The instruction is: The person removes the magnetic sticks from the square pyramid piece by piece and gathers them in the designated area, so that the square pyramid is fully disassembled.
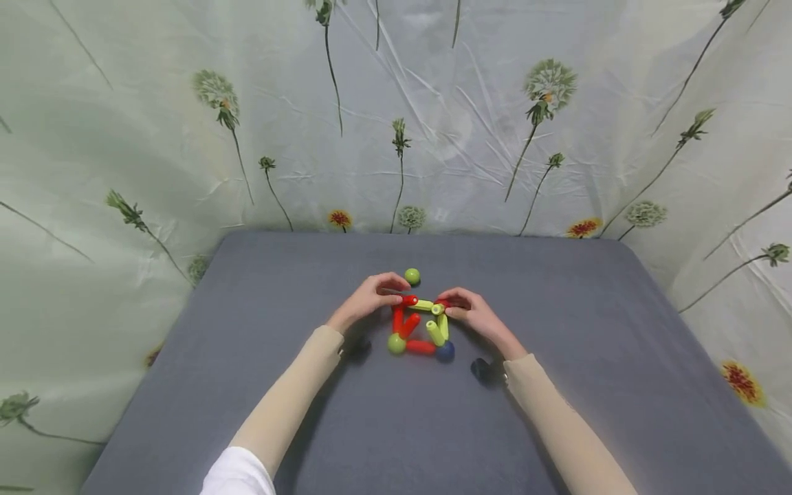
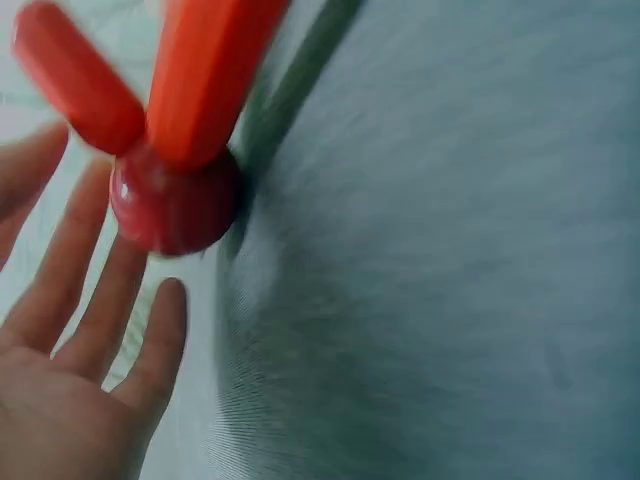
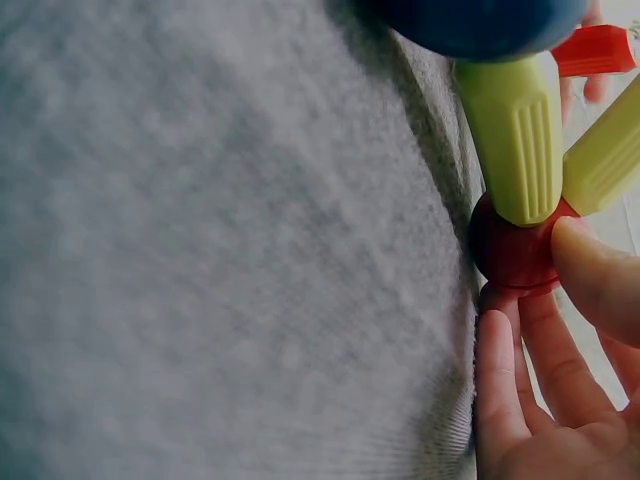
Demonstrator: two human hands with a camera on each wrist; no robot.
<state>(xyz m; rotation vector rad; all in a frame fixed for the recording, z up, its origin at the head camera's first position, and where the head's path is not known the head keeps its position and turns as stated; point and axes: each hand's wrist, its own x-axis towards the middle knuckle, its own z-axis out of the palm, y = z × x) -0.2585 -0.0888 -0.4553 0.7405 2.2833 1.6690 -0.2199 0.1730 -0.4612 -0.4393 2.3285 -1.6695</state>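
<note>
A frame of sticks and balls lies on the grey table. My left hand (image 1: 374, 292) is at its far left corner, fingers spread and nearly straight beside a red ball (image 2: 175, 205) that carries two red sticks (image 2: 80, 80). At the far right corner my right hand (image 1: 473, 311) holds another red ball (image 3: 515, 245), thumb on one side and fingers behind. Yellow-green sticks (image 3: 515, 140) rise from that ball. Nearer the person, a green ball (image 1: 397, 344) and a dark blue ball (image 1: 445, 351) are joined by a red stick (image 1: 421, 348).
A loose green ball (image 1: 412, 276) rests just beyond the frame, close to the left fingertips. Dark wrist cameras (image 1: 484, 371) sit under both forearms. A flower-print curtain (image 1: 464, 137) hangs behind the table's far edge.
</note>
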